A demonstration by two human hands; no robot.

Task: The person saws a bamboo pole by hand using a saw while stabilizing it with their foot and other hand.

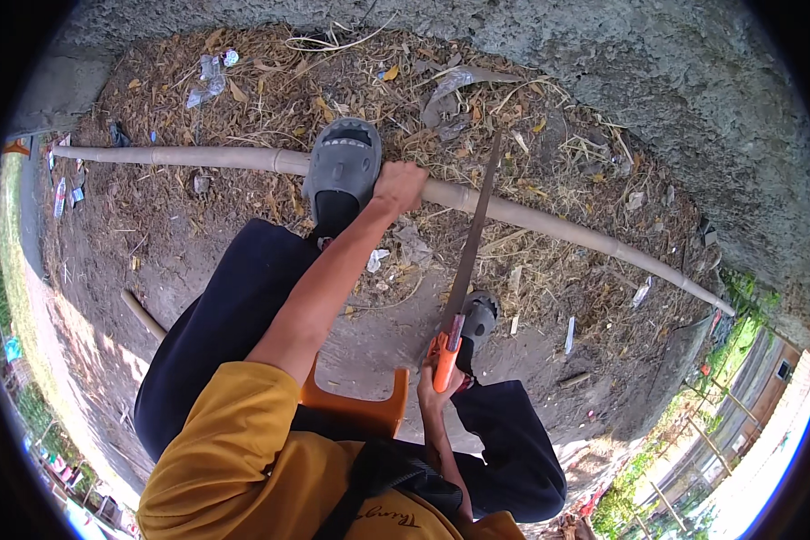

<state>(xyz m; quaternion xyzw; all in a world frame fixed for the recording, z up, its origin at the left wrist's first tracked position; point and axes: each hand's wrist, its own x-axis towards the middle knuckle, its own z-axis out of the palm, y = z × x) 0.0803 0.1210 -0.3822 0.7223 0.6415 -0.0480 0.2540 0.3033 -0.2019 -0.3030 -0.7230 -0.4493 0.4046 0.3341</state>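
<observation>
- Head view: my left grip (pixel 401 186) clasps the bamboo pole (pixel 549 220), right grip (pixel 441 367) holds the saw (pixel 474 236).
- Sawing stage, I reckon; next stroke needs my sandal (pixel 346 164) pinning firmly.

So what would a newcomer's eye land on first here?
Probably the long bamboo pole spanning the view, with the left grip around it near mid-length and a grey clog on it just to the left. Next, the orange-handled saw in the right grip, its blade crossing the pole right of the left grip. The orange stool between the legs also stands out.
</observation>
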